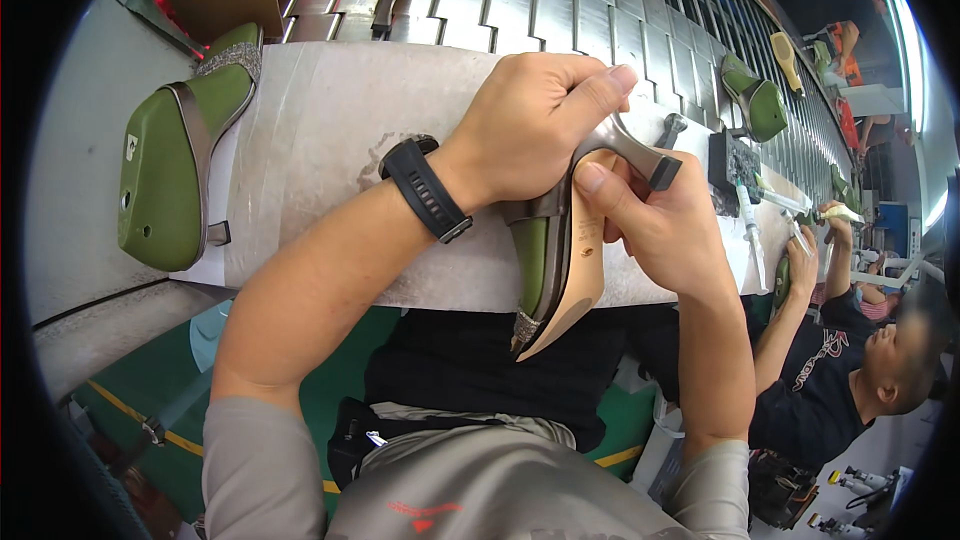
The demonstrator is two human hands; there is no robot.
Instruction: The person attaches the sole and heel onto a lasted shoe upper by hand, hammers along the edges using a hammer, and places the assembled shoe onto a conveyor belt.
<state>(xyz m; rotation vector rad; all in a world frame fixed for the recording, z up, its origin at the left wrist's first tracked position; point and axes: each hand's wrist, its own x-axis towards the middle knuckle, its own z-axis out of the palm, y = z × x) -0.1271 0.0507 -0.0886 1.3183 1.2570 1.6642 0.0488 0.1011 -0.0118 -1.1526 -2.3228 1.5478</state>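
1 shoe (165, 175) rests on the table (320, 110), left of the held shoe (578, 270); a conveyor (470, 0) borders the far side.

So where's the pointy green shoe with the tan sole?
The pointy green shoe is right of centre in the head view, held by the wearer's left hand and right hand, toe past the pale worktable's near edge.

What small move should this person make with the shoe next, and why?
Probably slide the right hand along the tan sole toward the pointed toe, pressing lightly. The left hand grips the shoe at its heel end, the right thumb rests near the sole's narrow end, and neither hand covers the toe half.
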